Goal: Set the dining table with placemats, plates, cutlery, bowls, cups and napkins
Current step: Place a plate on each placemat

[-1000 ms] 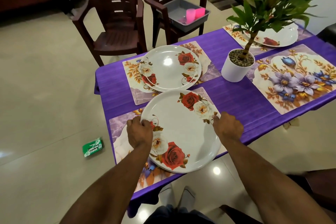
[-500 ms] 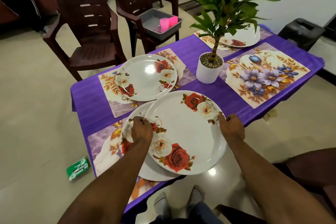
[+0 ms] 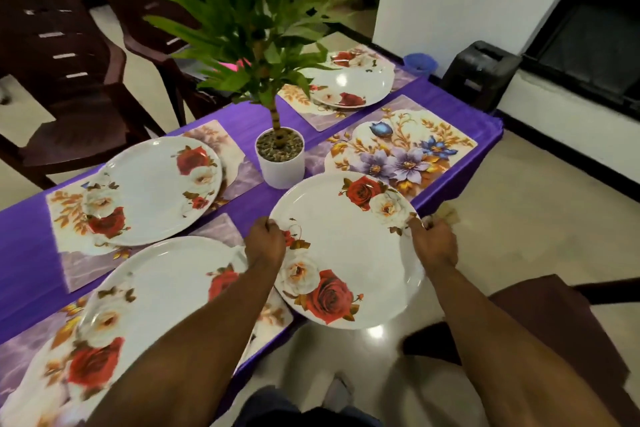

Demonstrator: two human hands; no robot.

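Because the rose-patterned plate point(image 3: 346, 246) is stiff, smooth and probably breakable, the left hand point(image 3: 265, 243) and right hand point(image 3: 433, 243) pinch its opposite rims, holding it past the table edge point(image 3: 450, 189). The bare blue-flower placemat point(image 3: 401, 149) lies near; the potted plant point(image 3: 280, 156) crowds its left side.

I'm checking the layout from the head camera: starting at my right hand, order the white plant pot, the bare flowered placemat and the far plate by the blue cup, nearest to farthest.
From the right hand:
1. Bare flowered placemat, just ahead of it.
2. White plant pot, ahead and left, mid-table.
3. Far plate, on the table's far side, beside the blue cup.
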